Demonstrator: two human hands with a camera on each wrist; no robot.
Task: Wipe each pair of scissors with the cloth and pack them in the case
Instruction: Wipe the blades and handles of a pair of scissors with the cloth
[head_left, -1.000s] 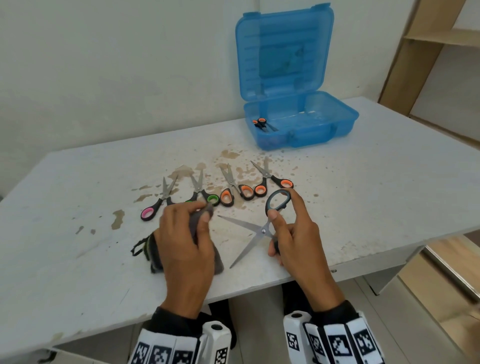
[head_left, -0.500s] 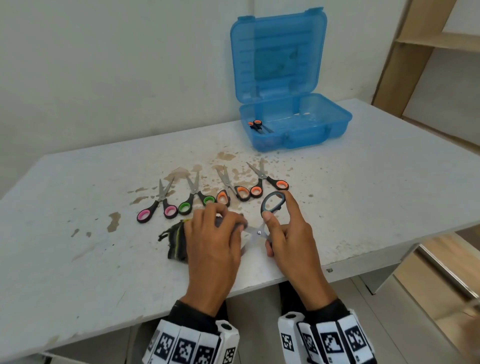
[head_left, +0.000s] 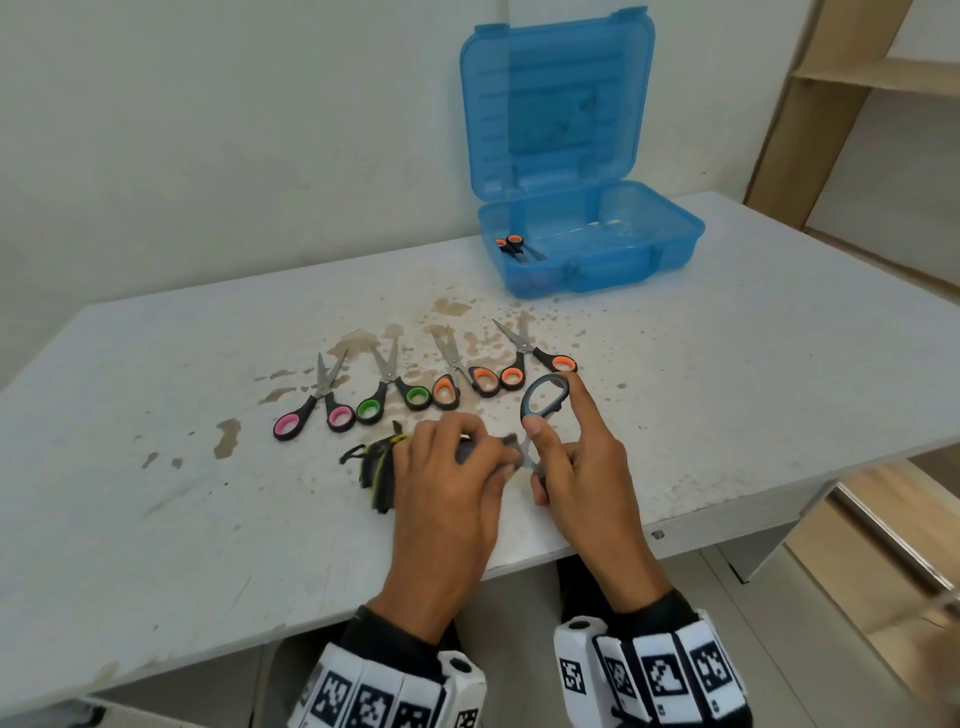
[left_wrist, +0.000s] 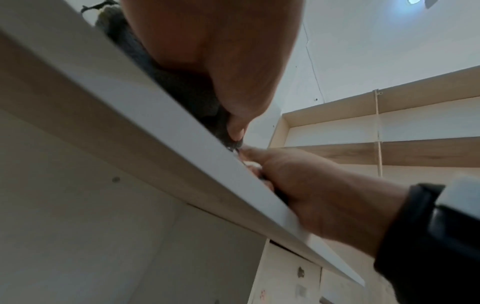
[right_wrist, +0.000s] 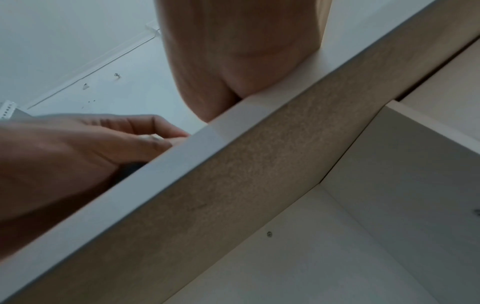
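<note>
Since a second ago the left hand (head_left: 452, 483) has slid the dark cloth (head_left: 379, 467) rightward over the blades, which are now hidden beneath it. Its fingers curl round the cloth. The right hand (head_left: 582, 467) pinches the grey-handled scissors (head_left: 543, 397) at the handles, loop pointing to twelve o'clock. The open blue case (head_left: 597, 260) sits at one o'clock on the table (head_left: 727, 389).

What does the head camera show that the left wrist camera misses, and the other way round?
Only the head view shows the open blue plastic case, the row of small scissors and the grey-handled scissors. Only the left wrist view shows the white table's underside. Both show the left hand gripping the dark grey cloth, beside the right hand.
</note>
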